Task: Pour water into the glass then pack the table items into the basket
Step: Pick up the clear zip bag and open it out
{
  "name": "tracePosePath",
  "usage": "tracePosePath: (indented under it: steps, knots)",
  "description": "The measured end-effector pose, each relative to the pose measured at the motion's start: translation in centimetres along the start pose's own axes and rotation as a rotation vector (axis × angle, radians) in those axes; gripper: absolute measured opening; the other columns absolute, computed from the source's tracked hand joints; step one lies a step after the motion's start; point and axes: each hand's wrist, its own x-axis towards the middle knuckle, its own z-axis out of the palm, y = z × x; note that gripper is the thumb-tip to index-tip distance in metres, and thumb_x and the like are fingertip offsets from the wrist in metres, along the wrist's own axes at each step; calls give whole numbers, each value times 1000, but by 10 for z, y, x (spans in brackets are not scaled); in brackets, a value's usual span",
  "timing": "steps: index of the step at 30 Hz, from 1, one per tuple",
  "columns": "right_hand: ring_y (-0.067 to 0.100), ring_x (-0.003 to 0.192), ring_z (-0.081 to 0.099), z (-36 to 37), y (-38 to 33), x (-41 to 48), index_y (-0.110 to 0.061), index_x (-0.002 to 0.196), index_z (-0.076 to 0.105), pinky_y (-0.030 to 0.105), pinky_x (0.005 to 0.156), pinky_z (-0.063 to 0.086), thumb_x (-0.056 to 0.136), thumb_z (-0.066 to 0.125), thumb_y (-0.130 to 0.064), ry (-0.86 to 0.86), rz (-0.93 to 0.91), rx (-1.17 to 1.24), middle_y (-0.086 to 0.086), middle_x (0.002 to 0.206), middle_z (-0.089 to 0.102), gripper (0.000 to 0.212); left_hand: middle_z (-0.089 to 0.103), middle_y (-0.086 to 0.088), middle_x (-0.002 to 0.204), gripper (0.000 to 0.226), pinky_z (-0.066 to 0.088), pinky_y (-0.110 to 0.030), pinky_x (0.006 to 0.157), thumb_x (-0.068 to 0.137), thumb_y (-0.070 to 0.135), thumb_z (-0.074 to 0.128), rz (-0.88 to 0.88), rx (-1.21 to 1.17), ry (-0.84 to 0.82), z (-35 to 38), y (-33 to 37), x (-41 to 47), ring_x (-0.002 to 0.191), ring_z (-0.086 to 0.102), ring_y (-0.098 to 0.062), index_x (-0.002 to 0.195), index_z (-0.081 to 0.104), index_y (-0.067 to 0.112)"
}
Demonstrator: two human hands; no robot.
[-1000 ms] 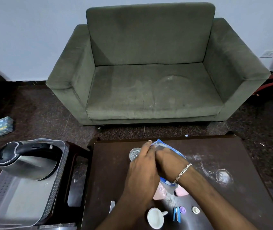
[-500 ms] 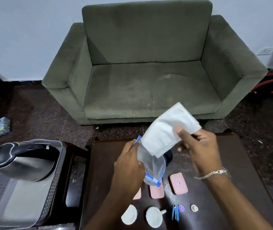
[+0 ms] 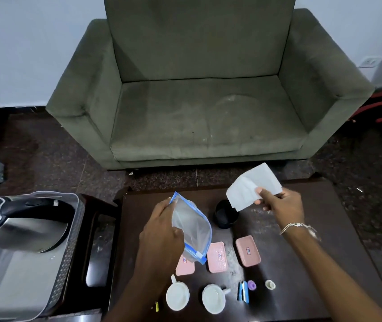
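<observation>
- Since a moment ago, the white tissue [image 3: 254, 190] has come clear of the zip bag [image 3: 191, 231] and swung rightward.
- Left hand [image 3: 159, 231] clutches the limp, slippery bag just before the black cup [image 3: 226, 214].
- Right hand [image 3: 280, 203] pinches the light, tearable tissue beyond the cup; an edge grip looks enough.
- The basket [image 3: 69, 252] stands left.

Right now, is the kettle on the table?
No, the kettle sits in the gray basket beside the table.
</observation>
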Motion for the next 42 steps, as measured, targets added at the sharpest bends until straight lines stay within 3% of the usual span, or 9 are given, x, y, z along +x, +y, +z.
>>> tracePosePath:
  steps: [11, 15, 16, 19, 24, 31, 35, 39, 42]
  knots:
    - [11, 51, 67, 35, 92, 15, 2, 99, 74, 19, 44, 51, 86, 75, -8, 49, 159, -92, 13, 71, 74, 16, 44, 19, 151, 68, 48, -36, 107, 83, 0, 54, -27, 60, -24, 7, -24, 1, 125, 57, -9, 147, 52, 22]
    - [2, 46, 64, 35, 89, 0, -10, 81, 76, 12, 43, 46, 84, 75, -11, 89, 72, -220, -4, 54, 71, 3, 43, 20, 152, 68, 48, -38, 107, 84, 0, 53, -29, 51, -21, 6, -24, 1, 128, 55, -8, 148, 51, 23]
    - [-1, 42, 59, 33, 91, -4, -14, 71, 73, 10, 41, 42, 83, 75, -12, 95, 45, -283, -7, 49, 68, 12, 43, 20, 152, 67, 48, -39, 107, 85, 0, 52, -27, 47, -20, 6, -24, 2, 128, 55, -8, 148, 51, 23]
    - [10, 43, 50, 26, 102, -10, -10, 56, 63, 27, 43, 38, 81, 77, -20, 95, 14, -443, 0, 44, 59, 31, 42, 19, 153, 66, 48, -39, 107, 86, 1, 53, -11, 52, -29, 7, -22, 3, 128, 55, -10, 149, 50, 21]
    - [22, 47, 47, 41, 109, -3, -8, 53, 52, 33, 47, 32, 80, 75, -22, 88, -13, -634, 2, 44, 48, 38, 43, 16, 153, 66, 47, -40, 107, 85, 1, 53, -6, 47, -41, 10, -21, 5, 128, 56, -12, 148, 51, 20]
    - [39, 71, 65, 68, 115, 17, -6, 75, 72, 30, 59, 39, 78, 72, -19, -34, 41, -836, 20, 70, 66, 13, 43, 16, 153, 63, 48, -41, 105, 86, 1, 53, 21, 48, -46, 15, -18, 3, 125, 57, -13, 146, 52, 19]
    - [38, 87, 65, 70, 121, 12, -7, 93, 72, 37, 70, 48, 83, 74, -26, -24, -29, -942, 17, 99, 64, 22, 42, 15, 155, 62, 47, -40, 108, 87, 2, 54, 16, 44, -51, 17, -18, 2, 128, 56, -13, 147, 52, 17]
    - [35, 85, 62, 67, 118, 5, -18, 94, 66, 33, 64, 42, 85, 69, -30, -29, -111, -941, 5, 99, 54, 15, 44, 16, 152, 61, 48, -39, 106, 86, 4, 54, 15, 35, -42, 17, -16, 1, 125, 58, -12, 145, 54, 18]
    - [38, 100, 59, 67, 109, 0, -11, 112, 62, 40, 79, 49, 85, 73, -25, -106, -35, -877, 12, 112, 52, 31, 46, 18, 147, 59, 49, -40, 104, 85, 5, 56, 1, 13, -29, 18, -12, 1, 121, 59, -12, 143, 55, 18]
